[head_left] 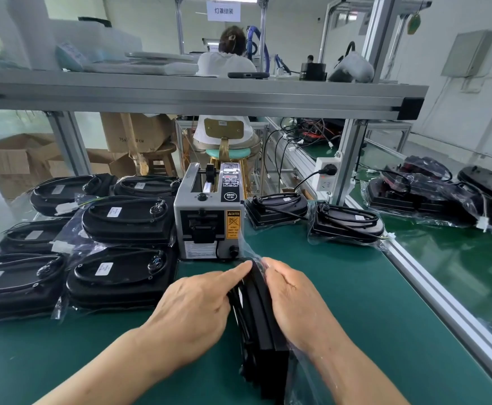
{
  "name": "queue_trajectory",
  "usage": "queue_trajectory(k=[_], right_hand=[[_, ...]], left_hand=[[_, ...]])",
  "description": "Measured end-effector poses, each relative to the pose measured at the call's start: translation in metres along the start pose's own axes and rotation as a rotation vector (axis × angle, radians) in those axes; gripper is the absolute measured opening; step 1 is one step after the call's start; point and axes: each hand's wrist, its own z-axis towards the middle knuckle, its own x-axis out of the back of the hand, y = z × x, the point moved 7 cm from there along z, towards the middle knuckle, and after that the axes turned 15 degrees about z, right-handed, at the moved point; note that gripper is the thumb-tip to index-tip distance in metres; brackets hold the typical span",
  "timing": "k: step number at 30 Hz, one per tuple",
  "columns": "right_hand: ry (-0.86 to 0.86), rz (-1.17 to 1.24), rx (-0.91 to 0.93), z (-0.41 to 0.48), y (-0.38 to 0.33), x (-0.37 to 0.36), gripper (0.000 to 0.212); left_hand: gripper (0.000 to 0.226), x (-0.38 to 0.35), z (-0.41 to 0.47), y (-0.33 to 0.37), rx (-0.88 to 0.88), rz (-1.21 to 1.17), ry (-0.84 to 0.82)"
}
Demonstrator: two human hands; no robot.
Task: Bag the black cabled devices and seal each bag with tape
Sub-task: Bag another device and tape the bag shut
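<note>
Green-matted desk [355, 302] on an assembly line, with a tape dispenser [209, 220] parked in the middle. Directly in front of the dispenser the person has a black device [259, 311] standing on its edge, with a clear bag [300, 375] around it and loose film bunching up toward the dispenser.

The left grip [192, 308] holds the device's near face, fingers curled in by the cable and the index finger laid along the top edge. The right grip [294, 302] is wrapped over the other face, holding the device through the film. It's hard to tell whether the plastic fully covers the left side.

Looks like the step is getting the device seated and the bag mouth closed. To do it well, the cable loop probably needs tucking flat against the body first so nothing pokes out. Then it's a matter of squeezing the air out, folding the spare film down tight and pinning the fold with one grip. That leaves the other free to reach for tape at the dispenser's front.

Left of the dispenser sit finished bagged units [122, 276], and they look like a good guide for how snug the fold should be.
</note>
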Motion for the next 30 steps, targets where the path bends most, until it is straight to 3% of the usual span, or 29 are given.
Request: queue_trajectory(k=[4, 6, 11, 14, 19, 26, 29, 30], right_hand=[[0.001, 0.008, 0.013, 0.000, -0.003, 0.000, 0.047], [0.001, 0.027, -0.003, 0.001, 0.000, -0.001, 0.044], [0.001, 0.037, -0.016, 0.004, 0.005, -0.002, 0.035], [0.007, 0.032, -0.014, 0.001, 0.001, 0.001, 0.045], [-0.008, 0.072, -0.020, 0.003, 0.004, -0.004, 0.034], [-0.016, 0.040, -0.033, 0.000, 0.003, -0.004, 0.043], [-0.033, 0.062, -0.025, 0.002, 0.004, -0.006, 0.028], [-0.040, 0.079, -0.025, 0.001, 0.003, -0.006, 0.038]], left_hand=[[0.063, -0.013, -0.018, 0.005, 0.117, -0.306, -0.157], [0.060, -0.011, -0.015, 0.004, 0.152, -0.378, -0.130], [0.066, -0.012, -0.004, 0.009, 0.236, -0.273, -0.140], [0.065, -0.010, -0.017, 0.014, 0.211, -0.278, -0.181], [0.071, 0.008, -0.010, 0.013, 0.163, -0.035, -0.017], [0.082, -0.013, 0.009, 0.001, 0.157, 0.105, -0.208], [0.087, -0.019, 0.004, 0.005, 0.132, 0.104, -0.259], [0.088, -0.020, 0.002, 0.008, 0.124, 0.102, -0.270]])
